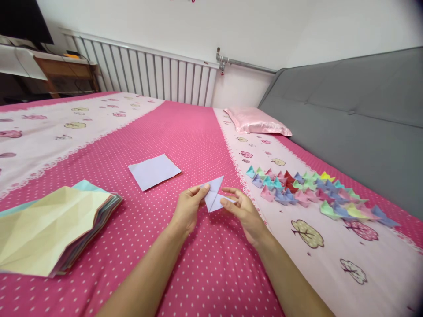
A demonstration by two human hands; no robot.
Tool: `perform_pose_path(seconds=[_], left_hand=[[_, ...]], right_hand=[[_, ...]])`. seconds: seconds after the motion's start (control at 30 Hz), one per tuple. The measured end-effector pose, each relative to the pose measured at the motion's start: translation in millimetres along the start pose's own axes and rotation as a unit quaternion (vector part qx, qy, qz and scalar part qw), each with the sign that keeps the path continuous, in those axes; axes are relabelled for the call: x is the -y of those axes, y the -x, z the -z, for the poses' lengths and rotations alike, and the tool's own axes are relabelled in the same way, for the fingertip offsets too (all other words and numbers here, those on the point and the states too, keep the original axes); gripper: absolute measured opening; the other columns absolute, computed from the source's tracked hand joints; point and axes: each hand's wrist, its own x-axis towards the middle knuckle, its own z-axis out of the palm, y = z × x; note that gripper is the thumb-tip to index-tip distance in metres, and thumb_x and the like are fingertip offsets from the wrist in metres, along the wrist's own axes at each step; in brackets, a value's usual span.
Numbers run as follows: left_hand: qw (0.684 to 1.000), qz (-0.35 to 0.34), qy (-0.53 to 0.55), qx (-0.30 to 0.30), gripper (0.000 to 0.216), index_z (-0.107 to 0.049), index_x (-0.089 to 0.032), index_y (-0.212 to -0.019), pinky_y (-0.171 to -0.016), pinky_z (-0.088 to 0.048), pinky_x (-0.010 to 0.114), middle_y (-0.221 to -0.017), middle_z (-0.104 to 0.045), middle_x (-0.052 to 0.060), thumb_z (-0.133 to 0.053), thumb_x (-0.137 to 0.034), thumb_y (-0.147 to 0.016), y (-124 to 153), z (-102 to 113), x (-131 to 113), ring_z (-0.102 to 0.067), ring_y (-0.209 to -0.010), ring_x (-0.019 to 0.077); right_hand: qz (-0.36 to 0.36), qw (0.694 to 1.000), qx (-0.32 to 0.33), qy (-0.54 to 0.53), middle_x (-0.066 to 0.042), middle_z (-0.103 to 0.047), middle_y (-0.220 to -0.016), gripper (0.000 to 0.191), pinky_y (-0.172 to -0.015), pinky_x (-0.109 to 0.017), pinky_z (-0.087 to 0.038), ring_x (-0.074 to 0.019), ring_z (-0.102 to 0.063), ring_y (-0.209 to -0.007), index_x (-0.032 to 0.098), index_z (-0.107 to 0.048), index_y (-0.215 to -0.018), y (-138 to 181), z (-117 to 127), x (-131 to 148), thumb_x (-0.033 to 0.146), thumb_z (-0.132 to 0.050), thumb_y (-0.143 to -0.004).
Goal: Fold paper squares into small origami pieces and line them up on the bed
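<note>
Both my hands hold a small pale lilac folded paper (214,194) just above the pink dotted bedsheet (185,132). My left hand (189,209) pinches its left edge with thumb and fingertips. My right hand (243,210) pinches its right corner, fingers curled. The paper is folded into a pointed triangular shape. A flat pale lilac sheet (154,171) lies on the bed a little beyond and left of my hands.
A stack of creased coloured papers (49,226), pale yellow on top, lies at the left. Several small folded paper shapes (307,191) in many colours are laid out at the right. A pink pillow (256,121), a grey headboard (357,119) and a white radiator (145,72) stand behind.
</note>
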Motion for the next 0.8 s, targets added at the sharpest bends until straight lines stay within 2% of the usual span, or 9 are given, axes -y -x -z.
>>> perform_pose_path(seconds=[0.1,0.23,0.4,0.6,0.7,0.8], left_hand=[[1.0,-0.021,0.022,-0.004,0.023,-0.065,-0.011,-0.071,-0.056,-0.043,0.022,-0.064,-0.064,0.003,-0.073,-0.03,-0.061,2,-5,3,-0.055,-0.056,0.0101],[0.999,-0.025,0.024,0.012,0.021,-0.064,-0.013,-0.073,-0.064,-0.045,0.021,-0.07,-0.064,0.002,-0.072,-0.029,-0.063,2,-5,6,-0.056,-0.063,0.009],[0.997,-0.003,-0.061,0.044,0.022,-0.062,-0.014,-0.074,-0.066,-0.043,0.022,-0.071,-0.066,0.003,-0.073,-0.028,-0.062,2,0,3,-0.058,-0.064,0.0095],[0.983,0.006,-0.153,0.106,0.033,-0.068,-0.012,-0.085,-0.064,-0.042,0.024,-0.074,-0.068,0.007,-0.072,-0.033,-0.061,5,-1,0,-0.058,-0.062,0.0116],[0.98,0.001,-0.169,0.105,0.032,-0.07,-0.011,-0.082,-0.064,-0.043,0.025,-0.075,-0.069,0.008,-0.072,-0.035,-0.06,5,-2,0,-0.059,-0.064,0.0133],[0.977,-0.018,-0.188,0.097,0.026,-0.07,-0.013,-0.078,-0.06,-0.042,0.023,-0.069,-0.068,0.006,-0.07,-0.034,-0.063,4,-1,0,-0.056,-0.059,0.0114]], right_hand=[[0.022,0.999,-0.029,-0.013,-0.005,-0.068,-0.086,0.055,-0.078,-0.033,-0.047,-0.0188,-0.064,-0.08,0.017,-0.05,-0.104,1,-7,-7,0.032,-0.075,-0.058],[0.08,0.994,-0.071,-0.016,-0.003,-0.067,-0.082,0.047,-0.075,-0.033,-0.048,-0.0181,-0.063,-0.077,0.018,-0.048,-0.102,-2,-7,-10,0.027,-0.072,-0.062],[0.152,0.982,-0.114,-0.004,-0.002,-0.065,-0.083,0.04,-0.074,-0.031,-0.048,-0.0163,-0.063,-0.076,0.021,-0.044,-0.103,-5,3,-3,0.026,-0.065,-0.07],[0.193,0.973,-0.118,0.033,0.002,-0.062,-0.076,0.036,-0.063,-0.026,-0.047,-0.0116,-0.058,-0.062,0.024,-0.043,-0.1,-4,7,1,0.025,-0.065,-0.071],[0.233,0.963,-0.12,0.06,0.003,-0.06,-0.073,0.023,-0.062,-0.023,-0.046,-0.0104,-0.057,-0.062,0.023,-0.049,-0.089,-4,6,0,0.023,-0.065,-0.071],[0.258,0.955,-0.109,0.1,0.002,-0.061,-0.076,0.011,-0.067,-0.024,-0.047,-0.0117,-0.059,-0.07,0.021,-0.059,-0.081,-4,7,0,0.022,-0.064,-0.071]])
